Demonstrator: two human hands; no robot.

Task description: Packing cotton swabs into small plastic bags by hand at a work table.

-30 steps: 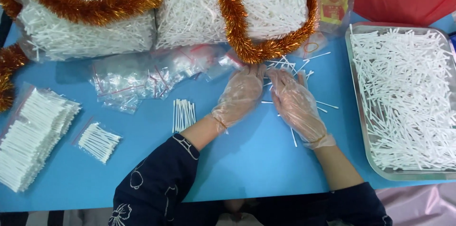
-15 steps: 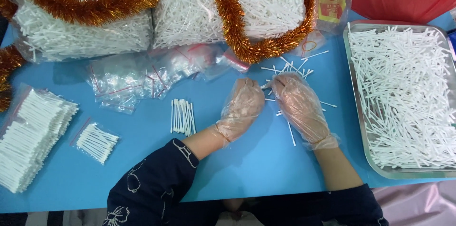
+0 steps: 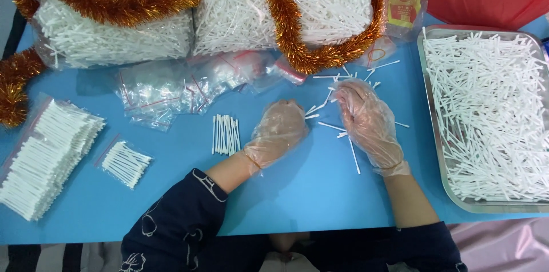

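Blue tabletop fills the view, crowded along its far edge with clear bags of white sticks wound in orange tinsel [image 3: 286, 26]. Near the middle, both hands wear thin clear plastic gloves. Loose white cotton swabs [image 3: 331, 126] lie scattered between and just beyond them, mostly slanting, some running left to right. The right hand [image 3: 369, 120] rests among them, fingers curled down — whether it pinches any I cannot tell. The left hand [image 3: 280, 129] sits palm down with fingers loosely bent, its tips touching a few swabs. Just left of it lies a neat row of swabs [image 3: 225, 134], long axes pointing away. Empty small zip bags [image 3: 171, 92] lie beyond; a metal tray of swabs [image 3: 430, 106] stands at the right edge.
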